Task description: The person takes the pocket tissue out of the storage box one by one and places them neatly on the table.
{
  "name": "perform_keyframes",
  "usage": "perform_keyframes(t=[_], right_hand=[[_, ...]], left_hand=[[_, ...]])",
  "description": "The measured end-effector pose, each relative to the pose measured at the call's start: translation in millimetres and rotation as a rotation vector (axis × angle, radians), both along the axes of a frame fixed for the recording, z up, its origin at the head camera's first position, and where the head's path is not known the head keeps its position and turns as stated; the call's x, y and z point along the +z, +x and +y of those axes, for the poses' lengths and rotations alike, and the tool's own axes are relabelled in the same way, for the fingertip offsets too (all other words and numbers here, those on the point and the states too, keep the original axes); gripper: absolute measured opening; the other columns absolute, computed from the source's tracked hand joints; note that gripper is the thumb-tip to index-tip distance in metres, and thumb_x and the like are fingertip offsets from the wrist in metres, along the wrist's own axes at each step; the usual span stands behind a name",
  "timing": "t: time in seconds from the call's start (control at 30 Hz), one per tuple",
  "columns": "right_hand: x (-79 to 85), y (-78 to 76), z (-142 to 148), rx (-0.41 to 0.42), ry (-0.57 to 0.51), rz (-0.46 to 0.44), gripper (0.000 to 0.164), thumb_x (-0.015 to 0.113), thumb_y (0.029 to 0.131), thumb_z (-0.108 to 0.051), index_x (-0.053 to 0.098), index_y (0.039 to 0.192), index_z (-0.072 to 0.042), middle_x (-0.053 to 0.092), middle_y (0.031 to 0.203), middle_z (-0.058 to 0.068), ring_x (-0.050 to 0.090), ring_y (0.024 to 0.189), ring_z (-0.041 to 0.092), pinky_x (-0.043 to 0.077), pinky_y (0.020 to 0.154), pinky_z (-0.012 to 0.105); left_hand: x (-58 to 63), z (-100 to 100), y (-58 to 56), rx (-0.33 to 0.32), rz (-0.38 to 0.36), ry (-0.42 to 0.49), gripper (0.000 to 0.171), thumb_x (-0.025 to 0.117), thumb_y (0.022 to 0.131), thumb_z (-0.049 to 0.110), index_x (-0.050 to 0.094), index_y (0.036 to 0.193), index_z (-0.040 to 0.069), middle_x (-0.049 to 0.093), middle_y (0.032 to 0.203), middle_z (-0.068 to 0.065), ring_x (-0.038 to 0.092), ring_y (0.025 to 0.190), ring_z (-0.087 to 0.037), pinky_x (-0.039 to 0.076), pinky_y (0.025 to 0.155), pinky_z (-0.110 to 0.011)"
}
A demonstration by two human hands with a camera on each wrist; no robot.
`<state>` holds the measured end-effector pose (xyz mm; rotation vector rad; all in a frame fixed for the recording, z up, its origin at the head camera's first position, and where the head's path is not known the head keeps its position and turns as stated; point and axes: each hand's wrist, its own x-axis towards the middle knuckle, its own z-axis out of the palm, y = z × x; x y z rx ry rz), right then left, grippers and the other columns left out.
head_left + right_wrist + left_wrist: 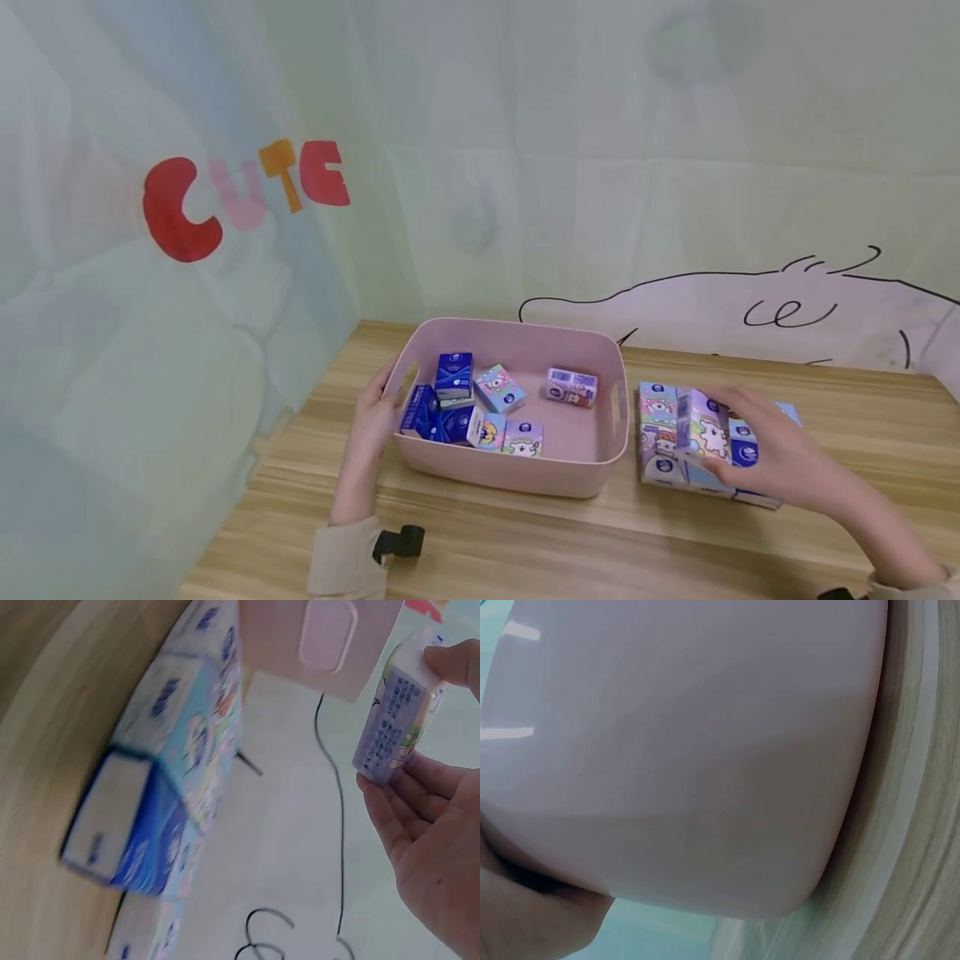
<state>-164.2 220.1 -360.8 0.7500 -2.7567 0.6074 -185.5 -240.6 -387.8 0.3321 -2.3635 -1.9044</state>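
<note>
A pink plastic storage bin [510,479] holds several small tissue packs, among them a dark blue pack [454,375] and a purple pack [572,387] lying on its side. My left hand [375,412] grips the bin's left end by the handle; in the left wrist view part of that hand [540,915] shows at the bin's edge. Between thumb and fingertips my right hand [787,450] pinches a purple tissue pack [394,712] with a cartoon print. It is held above a block of tissue packs [663,471] right of the bin.
The bin and packs lie on a wood-grain table [525,550]. A printed cloth backdrop [600,167] stands behind and at the left, with coloured letters [183,208] on it. The bin's right wall, with a handle slot [616,410], stands between its inside and the pack block.
</note>
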Motion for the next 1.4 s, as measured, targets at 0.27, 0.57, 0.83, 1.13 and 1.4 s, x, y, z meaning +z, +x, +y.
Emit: perform_keyframes(t=[0.27,0.57,0.83,1.13,1.4], right_hand=[[-19.4,2.8,43,-0.074,-0.028,-0.074,0.085,0.088,0.066,-0.024,0.046,0.136,-0.001,0.057,0.12,0.014,0.059,0.098,0.031,0.053,0.074,0.032],[-39.1,9.1,83,-0.149,0.028,-0.097,0.089,0.087,0.061,-0.014,0.043,0.136,0.006,0.05,0.125,0.03,0.051,0.11,0.042,0.046,0.081,0.065],[-52.4,12.1,104,-0.208,0.173,-0.11,0.091,0.087,0.057,-0.016,0.044,0.134,0.008,0.05,0.121,0.034,0.049,0.105,0.052,0.044,0.078,0.069],[-56.3,8.6,108,-0.209,0.256,-0.227,0.091,0.084,0.062,-0.02,0.041,0.135,0.012,0.05,0.122,0.037,0.05,0.106,0.057,0.044,0.083,0.069],[-62.9,9.3,113,-0.192,0.245,-0.187,0.093,0.082,0.056,-0.01,0.04,0.136,0.011,0.049,0.123,0.036,0.05,0.106,0.055,0.044,0.083,0.069]], left_hand=[[1.1,0,1.5,0.009,-0.022,-0.001,0.052,0.034,0.1,0.005,0.029,0.151,0.009,0.026,0.158,-0.014,0.022,0.147,-0.033,0.025,0.118,-0.054],[0.4,2,0.0,0.005,-0.004,-0.007,0.051,0.034,0.1,0.003,0.029,0.151,0.007,0.026,0.158,-0.016,0.024,0.146,-0.034,0.028,0.116,-0.054],[-0.6,2,0.0,-0.003,-0.006,0.005,0.05,0.031,0.101,0.005,0.028,0.151,0.007,0.024,0.159,-0.014,0.02,0.148,-0.033,0.027,0.117,-0.053],[-2.9,1,-0.2,0.0,0.006,0.014,0.051,0.033,0.1,0.003,0.028,0.151,0.004,0.024,0.159,-0.015,0.02,0.148,-0.033,0.027,0.117,-0.052],[-0.1,1,-0.9,-0.002,-0.007,-0.007,0.05,0.032,0.101,0.006,0.029,0.151,0.007,0.025,0.159,-0.013,0.02,0.148,-0.033,0.022,0.12,-0.051]])
